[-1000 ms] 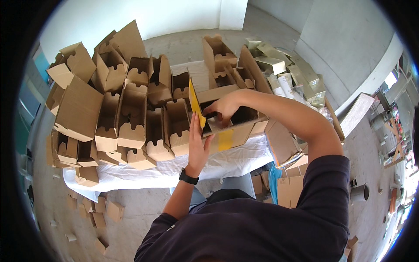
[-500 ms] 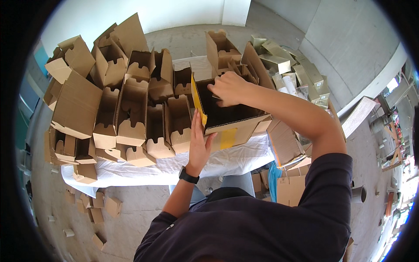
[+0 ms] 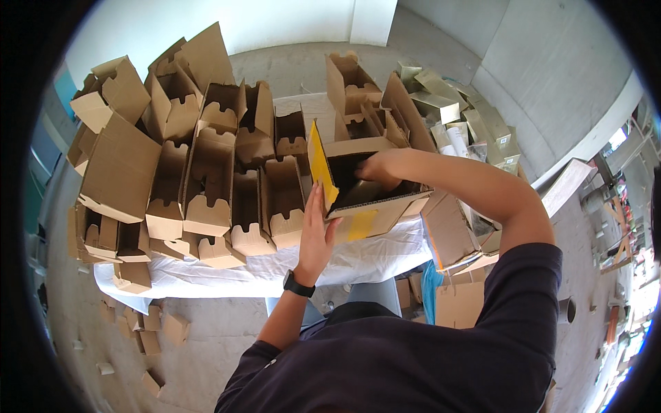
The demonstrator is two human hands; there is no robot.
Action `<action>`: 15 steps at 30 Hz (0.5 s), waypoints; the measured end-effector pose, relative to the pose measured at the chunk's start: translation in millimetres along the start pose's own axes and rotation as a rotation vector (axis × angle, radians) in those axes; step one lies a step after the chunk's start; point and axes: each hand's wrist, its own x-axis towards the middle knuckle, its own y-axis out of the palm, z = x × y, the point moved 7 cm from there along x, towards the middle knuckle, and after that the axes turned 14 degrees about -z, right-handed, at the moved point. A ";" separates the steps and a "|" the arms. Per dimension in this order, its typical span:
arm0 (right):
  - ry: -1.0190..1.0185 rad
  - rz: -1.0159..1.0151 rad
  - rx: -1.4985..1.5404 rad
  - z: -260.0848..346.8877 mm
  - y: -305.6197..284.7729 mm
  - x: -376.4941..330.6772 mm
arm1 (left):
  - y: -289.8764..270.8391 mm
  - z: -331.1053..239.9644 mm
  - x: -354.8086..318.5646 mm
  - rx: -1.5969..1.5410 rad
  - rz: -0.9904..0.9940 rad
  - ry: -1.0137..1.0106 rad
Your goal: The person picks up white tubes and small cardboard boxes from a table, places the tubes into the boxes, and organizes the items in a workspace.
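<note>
A large cardboard box (image 3: 385, 210) with yellow tape and a raised left flap (image 3: 319, 162) stands open-topped in front of me, slightly tilted. My left hand (image 3: 318, 230) lies along its left front corner, fingers straight against the flap's outer side and thumb apart at the front wall. Down inside the box is my right hand (image 3: 382, 170), its fingers curled by a brownish-grey flat-looking object (image 3: 363, 191). The dark interior hides most of that object and some of the fingertips.
Several rows of open cardboard bins (image 3: 209, 165) crowd the left of the white-covered table (image 3: 206, 277). More bins (image 3: 351, 79) stand behind the box. At right lie pale golden cartons (image 3: 441, 103) and another opened carton (image 3: 451, 230). Small boxes (image 3: 148, 330) are scattered on the floor.
My right hand has gone from above the box's rim deeper inside, slightly right and down. The box and its flap have shifted a little right; my left hand stays against it.
</note>
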 end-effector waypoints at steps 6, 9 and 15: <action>0.052 0.374 0.062 -9.9 40.7 52.1 | -3.8 -0.8 1.5 0.021 -0.014 -0.011; -0.044 0.512 0.034 -9.3 77.3 65.8 | -1.5 -4.9 2.6 0.020 0.002 0.007; -0.017 0.390 0.147 19.7 70.9 60.3 | -6.3 2.4 -4.8 0.029 0.007 -0.016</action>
